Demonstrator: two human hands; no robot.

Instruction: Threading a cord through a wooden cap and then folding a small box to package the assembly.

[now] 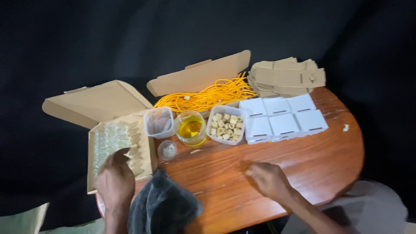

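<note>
A picking-up step is judged to be in hand: the left hand (115, 180) is laid, fingers curled, on the open cardboard box (143, 143) of small clear glass vials (110, 141) at 9 o'clock on the wooden table (312, 164); whether a vial is gripped cannot be told. The right hand (269, 180) is rested loosely closed and empty on the wood at 5 o'clock. A dark cloth (162, 206) is lain at 7 o'clock. A careful pinch on one vial is called for next.

Left hand (115, 177) reaches into the bottle box (113, 147); right hand (269, 178) rests on the table (320, 160).
</note>
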